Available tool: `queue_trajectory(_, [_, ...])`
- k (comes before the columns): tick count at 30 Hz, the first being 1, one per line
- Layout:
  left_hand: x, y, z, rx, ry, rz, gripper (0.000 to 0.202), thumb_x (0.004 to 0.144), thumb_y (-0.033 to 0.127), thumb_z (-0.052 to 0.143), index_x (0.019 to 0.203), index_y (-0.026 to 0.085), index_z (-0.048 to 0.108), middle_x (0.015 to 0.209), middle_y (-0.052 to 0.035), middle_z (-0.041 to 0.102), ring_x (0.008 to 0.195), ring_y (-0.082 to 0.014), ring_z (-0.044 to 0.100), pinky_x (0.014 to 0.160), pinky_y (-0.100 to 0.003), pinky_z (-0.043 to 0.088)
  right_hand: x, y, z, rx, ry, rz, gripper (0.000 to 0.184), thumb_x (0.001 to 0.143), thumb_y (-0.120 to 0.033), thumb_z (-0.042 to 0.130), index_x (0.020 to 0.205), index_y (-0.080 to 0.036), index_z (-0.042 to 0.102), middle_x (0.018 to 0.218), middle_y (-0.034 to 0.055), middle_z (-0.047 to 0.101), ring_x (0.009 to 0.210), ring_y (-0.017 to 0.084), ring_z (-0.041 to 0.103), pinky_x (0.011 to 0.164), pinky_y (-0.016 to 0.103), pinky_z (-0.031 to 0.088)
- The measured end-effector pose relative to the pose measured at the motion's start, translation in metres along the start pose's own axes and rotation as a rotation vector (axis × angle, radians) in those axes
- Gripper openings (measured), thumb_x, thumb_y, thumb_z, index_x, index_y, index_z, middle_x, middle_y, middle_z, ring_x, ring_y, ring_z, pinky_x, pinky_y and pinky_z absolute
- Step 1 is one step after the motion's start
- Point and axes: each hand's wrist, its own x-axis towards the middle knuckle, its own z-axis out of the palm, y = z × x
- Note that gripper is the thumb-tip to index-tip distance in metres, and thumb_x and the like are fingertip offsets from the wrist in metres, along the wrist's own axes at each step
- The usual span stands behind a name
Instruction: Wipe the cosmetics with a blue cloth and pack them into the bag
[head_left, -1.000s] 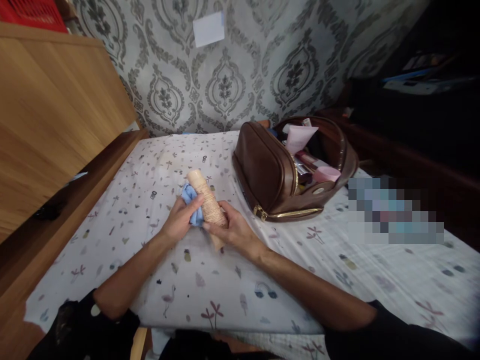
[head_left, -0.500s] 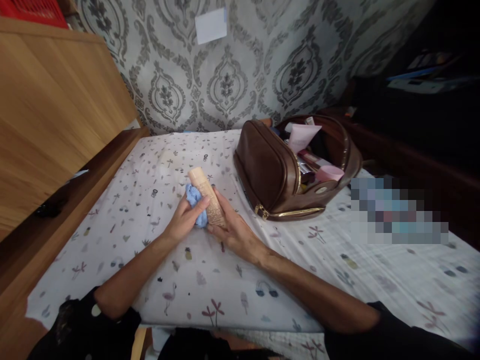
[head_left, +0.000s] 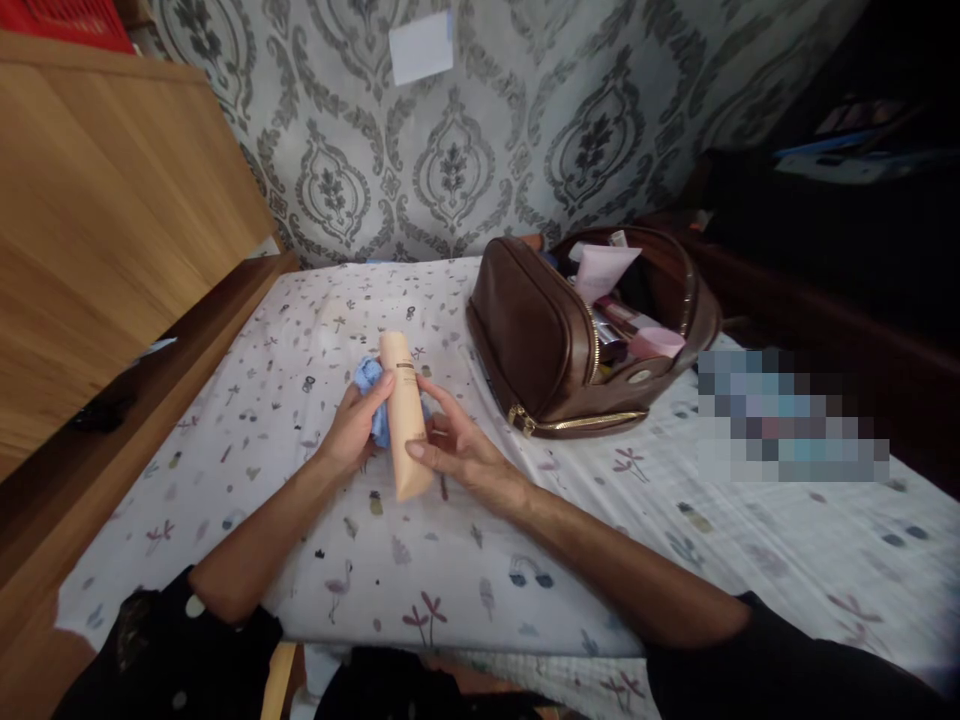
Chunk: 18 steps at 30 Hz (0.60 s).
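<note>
A beige cosmetic tube [head_left: 403, 410] is held over the patterned sheet [head_left: 420, 560], its cap end pointing away from me. My right hand [head_left: 454, 450] grips the tube's lower half between thumb and fingers. My left hand [head_left: 351, 425] is closed on a crumpled light blue cloth [head_left: 370, 385] and presses it against the tube's left side. An open brown leather toiletry bag [head_left: 547, 345] lies to the right of the hands, holding pink tubes and other small cosmetics.
A wooden cabinet [head_left: 112, 200] and a dark wooden ledge [head_left: 142, 390] run along the left. A patterned grey wall [head_left: 465, 140] with a white note stands behind. Dark furniture [head_left: 825, 250] fills the right side. A blurred patch [head_left: 787, 420] lies on the sheet right of the bag.
The tube has turned from a slant to nearly straight away from me, with more of its length showing. The cloth has slid to the tube's upper left side.
</note>
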Motion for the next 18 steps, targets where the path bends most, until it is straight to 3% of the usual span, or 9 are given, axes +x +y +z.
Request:
queue_trajectory(3, [0.001, 0.001, -0.001, -0.011, -0.051, 0.011, 0.043, 0.071, 0.052, 0.079, 0.091, 0.016, 0.068, 0.079, -0.0034, 0.073, 0.072, -0.0186, 0.070, 0.057, -0.025, 0.052, 0.000, 0.003, 0.000, -0.171, 0.042, -0.027, 0.090, 0.077, -0.037, 0.076, 0.154, -0.028, 0.028, 0.082, -0.0019, 0.049, 0.073, 0.016, 0.051, 0.062, 0.028, 0.042])
queue_trajectory(7, [0.004, 0.004, -0.002, -0.073, -0.070, 0.026, 0.049, 0.069, 0.047, 0.081, 0.105, 0.017, 0.067, 0.092, -0.0068, 0.076, 0.083, -0.0226, 0.072, 0.068, -0.030, 0.057, -0.001, 0.005, 0.002, -0.473, 0.085, -0.059, 0.089, 0.076, -0.026, 0.074, 0.154, -0.028, 0.030, 0.073, -0.0048, 0.046, 0.064, 0.014, 0.043, 0.059, 0.028, 0.036])
queue_trajectory(10, [0.006, 0.003, -0.004, -0.050, -0.098, 0.003, 0.041, 0.070, 0.043, 0.081, 0.099, 0.016, 0.070, 0.088, -0.0070, 0.076, 0.077, -0.0213, 0.072, 0.066, -0.029, 0.057, -0.002, 0.005, 0.002, -0.501, 0.074, -0.068, 0.088, 0.080, -0.034, 0.073, 0.155, -0.025, 0.028, 0.074, -0.0043, 0.049, 0.064, 0.014, 0.045, 0.060, 0.029, 0.038])
queue_trajectory(13, [0.005, 0.001, -0.005, -0.007, -0.123, -0.004, 0.036, 0.073, 0.045, 0.078, 0.092, 0.014, 0.073, 0.083, -0.0082, 0.076, 0.072, -0.0204, 0.071, 0.062, -0.028, 0.056, 0.000, 0.003, 0.000, -0.450, 0.101, -0.147, 0.063, 0.090, -0.044, 0.060, 0.146, -0.020, 0.043, 0.079, -0.0004, 0.054, 0.070, 0.016, 0.051, 0.064, 0.031, 0.043])
queue_trajectory(15, [0.004, 0.002, -0.005, 0.002, -0.143, -0.005, 0.038, 0.074, 0.048, 0.077, 0.090, 0.013, 0.074, 0.083, -0.0091, 0.076, 0.073, -0.0209, 0.071, 0.063, -0.029, 0.057, 0.001, 0.000, -0.003, -0.441, 0.195, -0.207, 0.046, 0.094, -0.045, 0.053, 0.132, -0.019, 0.057, 0.084, 0.0026, 0.058, 0.076, 0.017, 0.054, 0.067, 0.031, 0.045])
queue_trajectory(18, [-0.001, 0.003, -0.001, 0.000, -0.153, -0.021, 0.040, 0.074, 0.051, 0.078, 0.089, 0.014, 0.074, 0.084, -0.0086, 0.076, 0.074, -0.0210, 0.071, 0.065, -0.029, 0.058, 0.003, -0.003, -0.008, -0.448, 0.333, -0.262, 0.040, 0.093, -0.047, 0.054, 0.121, -0.020, 0.063, 0.092, 0.0054, 0.061, 0.082, 0.018, 0.056, 0.069, 0.030, 0.045])
